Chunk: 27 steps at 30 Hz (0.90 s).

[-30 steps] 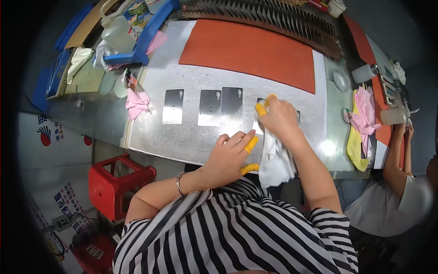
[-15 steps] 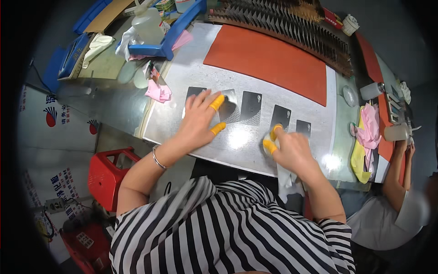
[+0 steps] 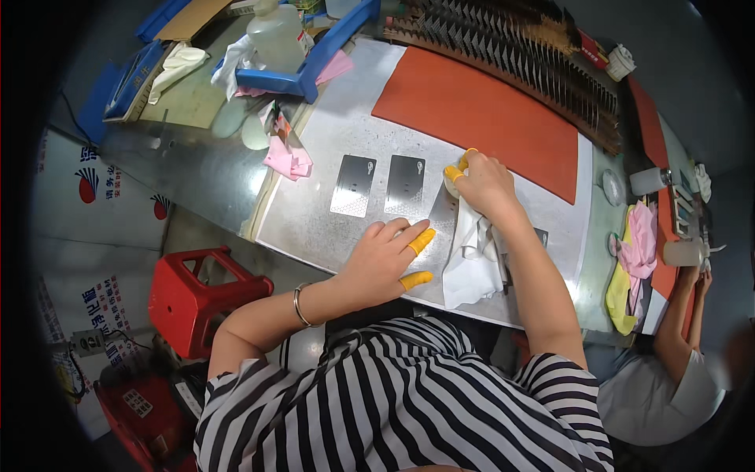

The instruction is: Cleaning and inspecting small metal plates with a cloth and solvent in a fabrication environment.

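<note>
Leftmost dark card [image 3: 353, 186]: flat on grey work surface [image 3: 303, 228], uncovered. Left hand [image 3: 387, 256]: on the near side of the row, capped thumb and index apart, nothing gripped; can't tell if fingertips touch down. Second card [image 3: 406, 186]: flat, uncovered. Third card [image 3: 443, 208]: partly hidden by right hand and cloth. White cloth [image 3: 474, 271]: bunched, pinched in right hand's [image 3: 487, 189] fingers, tail toward near edge. Rightmost card [image 3: 541, 237]: mostly behind forearm.

Handling guess: cards thin, light, stiffish, slick, likely scratch-prone; take by edges. Cloth soft, limp; grip bunched.

Vs half a second ago: left hand is off the left cards, nearer the body; right hand sits farther left and out.
</note>
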Available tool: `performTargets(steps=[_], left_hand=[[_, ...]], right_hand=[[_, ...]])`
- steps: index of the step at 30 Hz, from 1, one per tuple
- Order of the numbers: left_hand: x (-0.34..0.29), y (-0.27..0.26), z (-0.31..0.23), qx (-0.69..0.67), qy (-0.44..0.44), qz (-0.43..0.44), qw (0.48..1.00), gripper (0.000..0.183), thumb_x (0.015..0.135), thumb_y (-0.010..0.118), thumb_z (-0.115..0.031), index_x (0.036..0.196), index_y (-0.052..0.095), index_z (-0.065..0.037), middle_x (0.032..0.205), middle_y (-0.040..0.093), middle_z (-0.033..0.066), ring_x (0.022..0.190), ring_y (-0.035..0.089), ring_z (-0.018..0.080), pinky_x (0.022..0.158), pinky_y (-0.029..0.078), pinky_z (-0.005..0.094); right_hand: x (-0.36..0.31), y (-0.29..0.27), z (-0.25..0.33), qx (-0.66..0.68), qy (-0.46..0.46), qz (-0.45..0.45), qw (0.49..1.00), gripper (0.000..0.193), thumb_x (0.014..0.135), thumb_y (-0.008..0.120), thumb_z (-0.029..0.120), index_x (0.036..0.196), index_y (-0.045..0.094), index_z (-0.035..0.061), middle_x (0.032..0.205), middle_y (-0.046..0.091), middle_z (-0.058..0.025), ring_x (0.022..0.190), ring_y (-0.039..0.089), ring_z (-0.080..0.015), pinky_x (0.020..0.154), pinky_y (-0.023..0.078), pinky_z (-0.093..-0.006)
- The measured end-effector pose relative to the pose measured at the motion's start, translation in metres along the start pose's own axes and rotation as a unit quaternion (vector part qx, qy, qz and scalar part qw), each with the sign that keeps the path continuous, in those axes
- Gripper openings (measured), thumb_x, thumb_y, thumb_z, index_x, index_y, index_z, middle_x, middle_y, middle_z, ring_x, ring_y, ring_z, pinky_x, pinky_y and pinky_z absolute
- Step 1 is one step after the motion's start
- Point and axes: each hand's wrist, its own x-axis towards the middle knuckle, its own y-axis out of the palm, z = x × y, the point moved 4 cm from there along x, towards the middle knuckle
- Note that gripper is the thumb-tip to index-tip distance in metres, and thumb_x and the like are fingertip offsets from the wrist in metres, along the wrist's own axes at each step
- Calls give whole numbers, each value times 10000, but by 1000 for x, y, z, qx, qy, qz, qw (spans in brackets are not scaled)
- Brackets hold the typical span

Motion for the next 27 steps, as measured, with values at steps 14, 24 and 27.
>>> performTargets(steps=[14,24,27], left_hand=[[-6,-1,8,-27,12,9,1000,540,722,646,-327,1118,506,13,1254,457,127,1022,462,257,824,344,360],[-30,-23,33,18,-44,-50,998,488,720,655,-268,1107,519,-3,1223,481,105,1009,469,270,828,358,368],[-32,-21,29,57,-39,-53,996,458,717,645,-305,990,560,53,1204,485,143,1025,460,262,816,358,352]], right_hand=[[-54,29,20,-5,-28,-12,1000,284,779,569,249,769,527,-32,651,594,-226,646,600,-381,599,470,-455],[-59,9,59,-41,-108,120,986,286,754,552,229,891,551,-22,720,609,-224,724,596,-381,676,450,-449],[-7,7,71,-9,-117,25,993,283,746,558,233,841,558,-34,759,615,-237,729,606,-379,660,464,-458]])
